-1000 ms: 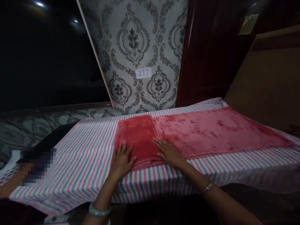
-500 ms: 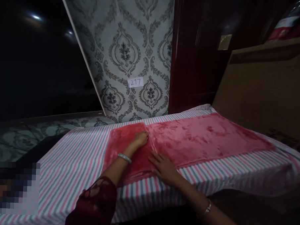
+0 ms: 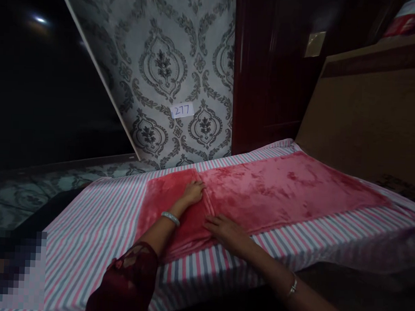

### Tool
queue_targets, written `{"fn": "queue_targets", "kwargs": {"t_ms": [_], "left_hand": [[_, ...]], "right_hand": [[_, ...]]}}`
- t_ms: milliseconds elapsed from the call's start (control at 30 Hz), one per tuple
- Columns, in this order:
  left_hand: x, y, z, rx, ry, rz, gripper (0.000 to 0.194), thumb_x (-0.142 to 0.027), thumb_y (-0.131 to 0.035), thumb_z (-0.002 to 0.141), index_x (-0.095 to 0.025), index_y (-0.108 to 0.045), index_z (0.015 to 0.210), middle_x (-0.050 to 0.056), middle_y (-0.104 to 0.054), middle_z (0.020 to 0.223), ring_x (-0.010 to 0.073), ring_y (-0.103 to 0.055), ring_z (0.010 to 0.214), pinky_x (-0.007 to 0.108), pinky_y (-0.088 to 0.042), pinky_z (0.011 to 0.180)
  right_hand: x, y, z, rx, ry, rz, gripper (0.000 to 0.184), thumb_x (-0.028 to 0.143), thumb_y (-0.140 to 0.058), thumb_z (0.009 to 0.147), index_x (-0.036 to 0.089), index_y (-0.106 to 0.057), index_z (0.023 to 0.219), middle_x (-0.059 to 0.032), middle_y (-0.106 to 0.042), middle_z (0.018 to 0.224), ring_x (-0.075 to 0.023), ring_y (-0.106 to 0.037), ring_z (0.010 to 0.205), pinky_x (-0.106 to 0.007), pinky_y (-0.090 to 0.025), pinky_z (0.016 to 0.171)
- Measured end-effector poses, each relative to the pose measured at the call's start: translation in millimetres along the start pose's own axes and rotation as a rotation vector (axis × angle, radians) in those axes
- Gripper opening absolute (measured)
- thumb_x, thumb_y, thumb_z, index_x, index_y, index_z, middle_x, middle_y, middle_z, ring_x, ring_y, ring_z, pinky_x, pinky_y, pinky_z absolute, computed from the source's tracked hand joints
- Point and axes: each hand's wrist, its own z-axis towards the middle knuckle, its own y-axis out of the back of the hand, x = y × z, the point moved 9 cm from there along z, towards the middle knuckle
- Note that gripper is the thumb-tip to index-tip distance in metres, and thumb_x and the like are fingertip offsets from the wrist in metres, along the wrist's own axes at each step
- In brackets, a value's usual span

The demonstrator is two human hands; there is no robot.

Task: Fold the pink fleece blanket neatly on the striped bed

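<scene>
A red plush cloth (image 3: 268, 190), like a towel or small blanket, lies lengthwise on a striped sheet. Its left end is folded over, making a darker layered panel (image 3: 162, 197). My left hand (image 3: 193, 191) rests on that panel near its far right edge, palm down, fingers spread over the fold. Closer to me, my right hand (image 3: 227, 232) lies flat with fingers stretched out, touching the near corner of the folded edge. A bangle circles each wrist. The undersides of both hands are hidden.
The pink, grey and white striped sheet (image 3: 97, 224) covers the table. A large dark screen (image 3: 52, 84) leans at the left. Patterned wallpaper with a "277" label (image 3: 182, 110) is behind. A big cardboard box (image 3: 370, 117) stands at the right, a bottle partly visible above it.
My left hand's fingers have loosened from a closed shape and now spread over the fold. The right hand stays at the near corner. The camera view has shifted slightly.
</scene>
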Motion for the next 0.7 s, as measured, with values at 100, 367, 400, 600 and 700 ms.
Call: {"fn": "queue_targets", "kwargs": {"t_ms": [100,367,400,600,700], "left_hand": [[-0.1,3.7,6.3,0.004,-0.007,0.008,0.041,-0.007,-0.046,0.082,-0.018,-0.069,0.114,0.009,-0.064,0.13,0.0278,-0.053,0.119,0.041,-0.041,0.105],[-6.6,2.0,4.4,-0.018,-0.049,-0.016,0.027,-0.006,-0.05,0.078,-0.016,-0.067,0.097,0.011,-0.07,0.105,0.0242,-0.059,0.106,0.036,-0.041,0.103],[-5.5,2.4,4.2,-0.021,-0.048,-0.023,0.027,-0.007,-0.051,0.077,-0.017,-0.067,0.096,0.01,-0.07,0.103,0.0236,-0.059,0.105,0.035,-0.042,0.102],[27.8,31.7,22.0,-0.138,0.085,-0.037,0.045,-0.019,-0.045,0.087,-0.016,-0.058,0.13,0.012,-0.056,0.142,0.0259,-0.046,0.135,0.041,-0.033,0.115],[47.7,34.9,37.1,-0.168,0.208,-0.019,0.056,-0.033,-0.039,0.094,-0.009,-0.043,0.145,0.021,-0.041,0.154,0.0339,-0.032,0.145,0.055,-0.025,0.117]], "right_hand": [[0.5,2.4,1.4,-0.029,0.044,-0.001,0.046,0.008,-0.043,0.095,0.023,-0.061,0.136,-0.0087,-0.058,0.141,-0.023,-0.055,0.12,-0.038,-0.048,0.101],[-7.6,-0.1,-7.2,-0.169,0.045,0.24,0.032,0.012,-0.053,0.095,0.02,-0.07,0.12,-0.0084,-0.067,0.127,-0.0215,-0.06,0.113,-0.037,-0.048,0.102],[-8.0,-1.2,-8.7,-0.175,0.045,0.251,0.032,0.011,-0.053,0.094,0.02,-0.069,0.12,-0.0088,-0.067,0.127,-0.0213,-0.06,0.114,-0.038,-0.047,0.103],[-7.6,-2.1,-11.9,-0.221,0.014,0.304,0.035,0.01,-0.057,0.089,0.022,-0.068,0.121,-0.008,-0.066,0.128,-0.0211,-0.058,0.115,-0.039,-0.045,0.103],[-6.0,-0.3,-11.9,-0.237,-0.004,0.312,0.035,0.012,-0.059,0.089,0.023,-0.067,0.121,-0.0066,-0.066,0.128,-0.0208,-0.056,0.112,-0.037,-0.046,0.1]]}}
